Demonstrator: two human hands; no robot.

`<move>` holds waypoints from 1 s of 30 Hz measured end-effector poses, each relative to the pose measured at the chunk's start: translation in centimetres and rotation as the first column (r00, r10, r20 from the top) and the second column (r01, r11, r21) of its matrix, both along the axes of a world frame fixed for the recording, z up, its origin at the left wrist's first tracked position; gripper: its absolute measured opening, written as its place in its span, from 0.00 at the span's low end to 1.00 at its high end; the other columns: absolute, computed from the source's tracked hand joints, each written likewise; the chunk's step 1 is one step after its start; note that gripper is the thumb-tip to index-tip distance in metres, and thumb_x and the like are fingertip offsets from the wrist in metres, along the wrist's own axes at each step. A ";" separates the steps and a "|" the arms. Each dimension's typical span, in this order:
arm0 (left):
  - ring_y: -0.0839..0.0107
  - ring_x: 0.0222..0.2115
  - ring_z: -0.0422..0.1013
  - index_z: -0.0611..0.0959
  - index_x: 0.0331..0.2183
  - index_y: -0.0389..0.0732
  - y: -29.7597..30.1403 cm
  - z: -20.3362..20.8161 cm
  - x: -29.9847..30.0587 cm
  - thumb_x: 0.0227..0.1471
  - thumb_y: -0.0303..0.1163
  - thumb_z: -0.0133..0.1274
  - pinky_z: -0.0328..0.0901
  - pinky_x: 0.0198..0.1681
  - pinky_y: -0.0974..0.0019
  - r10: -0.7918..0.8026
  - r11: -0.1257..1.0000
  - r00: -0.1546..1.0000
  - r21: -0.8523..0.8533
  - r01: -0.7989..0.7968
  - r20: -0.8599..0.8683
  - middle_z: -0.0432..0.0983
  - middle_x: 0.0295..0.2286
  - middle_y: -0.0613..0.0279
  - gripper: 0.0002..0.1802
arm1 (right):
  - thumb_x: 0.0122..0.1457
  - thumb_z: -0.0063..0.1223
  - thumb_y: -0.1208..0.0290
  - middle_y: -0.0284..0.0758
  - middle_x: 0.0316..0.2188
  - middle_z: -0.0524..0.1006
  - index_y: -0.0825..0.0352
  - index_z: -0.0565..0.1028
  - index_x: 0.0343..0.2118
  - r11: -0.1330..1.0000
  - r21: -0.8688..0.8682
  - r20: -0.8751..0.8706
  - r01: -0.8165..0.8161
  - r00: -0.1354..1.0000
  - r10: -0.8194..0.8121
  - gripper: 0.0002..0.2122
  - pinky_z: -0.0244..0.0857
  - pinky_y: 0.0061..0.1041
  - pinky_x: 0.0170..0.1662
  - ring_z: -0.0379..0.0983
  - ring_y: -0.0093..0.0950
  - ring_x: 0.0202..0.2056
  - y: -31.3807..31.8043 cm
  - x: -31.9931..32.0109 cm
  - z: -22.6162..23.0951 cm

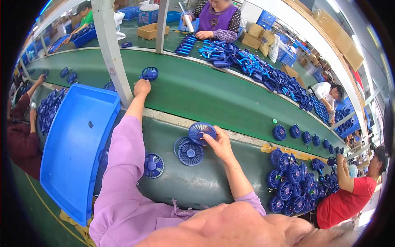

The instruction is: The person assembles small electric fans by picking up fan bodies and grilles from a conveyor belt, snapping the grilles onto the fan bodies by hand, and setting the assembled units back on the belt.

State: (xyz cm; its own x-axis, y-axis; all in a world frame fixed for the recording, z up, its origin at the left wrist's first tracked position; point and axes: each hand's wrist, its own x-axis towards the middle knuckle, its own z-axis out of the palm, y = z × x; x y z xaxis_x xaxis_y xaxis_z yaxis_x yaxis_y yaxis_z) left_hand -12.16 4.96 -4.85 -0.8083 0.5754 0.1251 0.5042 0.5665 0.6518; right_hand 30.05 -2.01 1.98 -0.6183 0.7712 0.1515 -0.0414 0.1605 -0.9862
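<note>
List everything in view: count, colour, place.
Round cover: one, dark blue, in right hand
Loose covers: two, dark blue, overlapping on bench
Fan: one, dark blue, at left hand
Fan pile: many, dark blue, right
Fan row: several, dark blue, belt's right
Tray: one, blue, left
Belt: one, green, across middle
Handle pile: many, blues, beyond belt
Workers: several, mixed clothing, around belt
Left hand: one, purple sleeve, at fan
Right hand: one, purple sleeve, holding cover

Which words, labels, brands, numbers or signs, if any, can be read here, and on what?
None can be read.
Round blue grille in the right hand: too small to tell any lettering.
Cardboard boxes at the back: any print too small or blurred.
</note>
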 end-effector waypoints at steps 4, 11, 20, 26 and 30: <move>0.49 0.46 0.71 0.81 0.42 0.38 0.5 1.6 -1.7 0.55 0.61 0.40 0.66 0.50 0.51 0.146 0.984 0.987 -0.113 -0.138 0.068 0.75 0.43 0.42 0.35 | 0.59 0.55 0.71 0.28 0.29 0.77 0.67 0.74 0.38 1.000 0.014 -0.054 -0.024 0.998 0.025 0.07 0.69 0.16 0.29 0.72 0.15 0.28 -0.5 -2.7 1.0; 0.50 0.42 0.74 0.82 0.37 0.39 1.2 2.5 0.8 0.50 0.48 0.50 0.69 0.44 0.50 0.211 0.975 0.977 -0.064 -0.211 0.005 0.78 0.39 0.46 0.22 | 0.58 0.56 0.73 0.30 0.35 0.77 0.67 0.72 0.45 0.998 -0.052 -0.118 0.023 0.993 -0.029 0.13 0.71 0.17 0.27 0.74 0.17 0.32 -2.1 -2.0 1.5; 0.52 0.35 0.76 0.76 0.34 0.37 -0.2 1.3 6.5 0.53 0.37 0.52 0.69 0.39 0.56 -0.365 0.856 0.925 0.353 0.377 -0.105 0.79 0.32 0.47 0.12 | 0.58 0.54 0.75 0.34 0.32 0.77 0.64 0.63 0.56 0.992 -0.101 -0.191 0.081 0.976 -0.099 0.23 0.67 0.14 0.22 0.73 0.18 0.29 0.6 -1.6 0.5; 0.73 0.38 0.74 0.78 0.42 0.41 -6.1 4.9 18.7 0.58 0.47 0.49 0.69 0.43 0.68 -0.714 0.693 0.332 0.691 0.208 0.616 0.77 0.36 0.61 0.20 | 0.56 0.55 0.77 0.31 0.30 0.76 0.63 0.63 0.57 0.975 -0.124 -0.234 0.184 0.950 -0.209 0.25 0.67 0.15 0.22 0.71 0.16 0.27 0.2 -1.1 1.2; 0.70 0.40 0.74 0.75 0.46 0.43 -11.1 5.6 24.2 0.60 0.47 0.44 0.69 0.46 0.60 -0.827 0.558 -0.140 0.825 -0.088 0.544 0.76 0.41 0.62 0.20 | 0.53 0.57 0.76 0.32 0.32 0.75 0.62 0.67 0.54 0.941 0.216 -0.122 0.260 0.964 -0.238 0.24 0.68 0.22 0.34 0.72 0.22 0.32 -1.2 -1.6 1.6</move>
State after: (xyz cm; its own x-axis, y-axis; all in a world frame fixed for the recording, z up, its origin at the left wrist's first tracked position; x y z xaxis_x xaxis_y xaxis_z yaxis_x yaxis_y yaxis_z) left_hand 12.06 -6.12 0.79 -0.0613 0.9980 0.0161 -0.7633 -0.0573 0.6435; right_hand 28.40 -3.18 3.58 -0.3856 0.8367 0.3890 -0.0607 0.3977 -0.9155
